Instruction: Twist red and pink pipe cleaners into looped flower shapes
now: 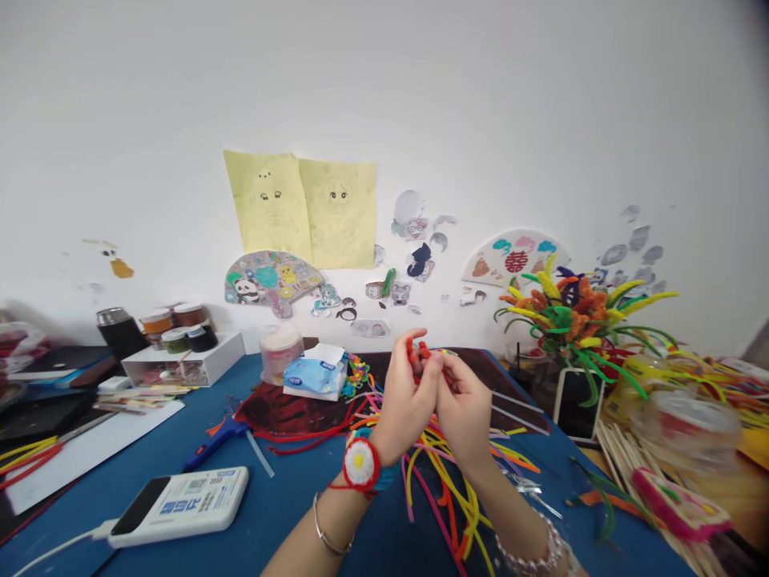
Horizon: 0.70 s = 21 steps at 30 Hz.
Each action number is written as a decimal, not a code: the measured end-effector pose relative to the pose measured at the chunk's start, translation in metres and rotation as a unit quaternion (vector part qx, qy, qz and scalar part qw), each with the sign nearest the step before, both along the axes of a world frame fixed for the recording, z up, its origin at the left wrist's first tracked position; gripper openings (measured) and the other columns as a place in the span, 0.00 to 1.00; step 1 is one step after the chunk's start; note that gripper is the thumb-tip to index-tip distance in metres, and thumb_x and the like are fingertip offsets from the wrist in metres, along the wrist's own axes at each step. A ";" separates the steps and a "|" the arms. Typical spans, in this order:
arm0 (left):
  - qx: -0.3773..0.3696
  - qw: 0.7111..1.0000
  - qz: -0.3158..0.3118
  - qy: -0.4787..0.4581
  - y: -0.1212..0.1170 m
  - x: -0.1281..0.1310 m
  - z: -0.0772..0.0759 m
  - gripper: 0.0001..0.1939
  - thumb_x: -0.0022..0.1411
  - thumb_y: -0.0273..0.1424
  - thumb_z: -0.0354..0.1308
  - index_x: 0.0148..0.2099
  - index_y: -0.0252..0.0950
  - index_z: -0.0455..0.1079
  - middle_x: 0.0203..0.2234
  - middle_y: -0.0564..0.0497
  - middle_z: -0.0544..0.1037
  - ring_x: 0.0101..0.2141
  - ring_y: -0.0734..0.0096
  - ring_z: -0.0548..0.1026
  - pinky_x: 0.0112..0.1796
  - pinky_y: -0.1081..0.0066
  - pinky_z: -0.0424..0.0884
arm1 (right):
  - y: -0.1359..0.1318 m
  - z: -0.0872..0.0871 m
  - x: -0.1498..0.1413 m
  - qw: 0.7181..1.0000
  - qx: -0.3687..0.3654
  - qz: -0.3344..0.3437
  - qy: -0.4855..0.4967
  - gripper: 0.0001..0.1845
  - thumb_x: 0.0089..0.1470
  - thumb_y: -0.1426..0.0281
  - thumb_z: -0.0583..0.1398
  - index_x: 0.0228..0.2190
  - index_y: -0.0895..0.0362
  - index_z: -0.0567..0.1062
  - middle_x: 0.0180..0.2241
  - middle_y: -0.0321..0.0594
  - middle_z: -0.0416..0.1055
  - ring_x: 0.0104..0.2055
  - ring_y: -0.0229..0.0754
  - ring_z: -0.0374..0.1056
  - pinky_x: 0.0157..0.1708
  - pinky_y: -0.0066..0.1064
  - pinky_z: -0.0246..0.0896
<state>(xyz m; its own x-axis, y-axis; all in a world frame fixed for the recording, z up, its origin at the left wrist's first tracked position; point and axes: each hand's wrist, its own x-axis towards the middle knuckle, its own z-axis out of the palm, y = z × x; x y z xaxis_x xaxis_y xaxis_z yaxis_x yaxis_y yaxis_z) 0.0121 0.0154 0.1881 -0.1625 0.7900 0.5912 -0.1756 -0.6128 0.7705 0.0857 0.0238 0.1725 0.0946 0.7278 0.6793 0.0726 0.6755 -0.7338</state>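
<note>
My left hand [404, 397] and my right hand [461, 405] are raised together above the blue table [282, 513], fingers pinched on a small red pipe-cleaner piece [419, 350]. The left wrist wears a red and white pipe-cleaner flower band [361, 463] and a thin bangle; the right wrist wears a bead bracelet. Under the hands lies a loose heap of coloured pipe cleaners [444, 473].
A white power bank [180, 505] with a cable lies front left, a blue glue gun [216, 441] behind it. A tissue pack [316, 373], jars on a white box [183, 361], a pipe-cleaner bouquet [570, 316] and wooden sticks [625, 457] ring the table.
</note>
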 end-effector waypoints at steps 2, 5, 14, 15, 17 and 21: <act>0.018 1.000 0.014 0.005 0.001 0.002 0.000 0.16 0.57 0.33 0.51 0.49 0.37 0.62 0.40 0.47 0.68 0.40 0.68 0.66 0.43 0.70 0.60 | -0.002 0.000 -0.003 0.999 0.034 -0.019 -0.011 0.09 0.52 0.68 0.54 0.32 0.57 0.73 0.31 0.41 0.72 0.32 0.40 0.67 0.33 0.30 0.62; 0.047 0.997 0.035 0.044 0.000 0.005 0.000 0.16 0.61 0.33 0.46 0.50 0.37 0.63 0.43 0.46 0.67 0.44 0.68 0.65 0.47 0.69 0.57 | -0.003 -0.001 -0.004 0.992 0.101 -0.070 -0.028 0.07 0.52 0.71 0.54 0.29 0.57 0.73 0.30 0.39 0.70 0.31 0.38 0.65 0.32 0.29 0.61; 0.008 0.993 0.018 -0.113 0.016 -0.019 0.006 0.16 0.61 0.38 0.45 0.31 0.34 0.67 0.27 0.51 0.69 0.31 0.74 0.68 0.36 0.74 0.63 | 0.010 0.004 0.008 0.982 0.063 0.074 -0.163 0.14 0.54 0.68 0.51 0.42 0.56 0.69 0.35 0.41 0.70 0.36 0.40 0.65 0.36 0.32 0.61; 0.007 0.988 -0.008 -0.152 0.020 -0.026 0.008 0.16 0.61 0.38 0.45 0.28 0.34 0.65 0.24 0.52 0.67 0.29 0.75 0.68 0.34 0.75 0.64 | 0.013 0.004 0.009 0.978 0.017 0.107 -0.178 0.14 0.55 0.67 0.51 0.42 0.56 0.69 0.32 0.40 0.70 0.33 0.39 0.65 0.33 0.30 0.61; -0.012 0.973 -0.097 -0.207 0.027 -0.039 0.011 0.15 0.61 0.38 0.45 0.26 0.34 0.60 0.20 0.55 0.62 0.24 0.78 0.65 0.29 0.75 0.64 | 0.019 0.004 0.010 0.967 -0.032 0.145 -0.209 0.14 0.55 0.65 0.50 0.36 0.58 0.71 0.28 0.38 0.68 0.30 0.37 0.63 0.31 0.29 0.60; -0.050 0.935 -0.211 -0.282 0.035 -0.065 0.015 0.15 0.61 0.36 0.45 0.24 0.35 0.53 0.15 0.60 0.50 0.14 0.83 0.52 0.17 0.80 0.55 | 0.023 0.002 0.008 0.953 -0.031 0.178 -0.242 0.18 0.56 0.63 0.49 0.22 0.59 0.70 0.34 0.41 0.64 0.39 0.39 0.61 0.43 0.32 0.55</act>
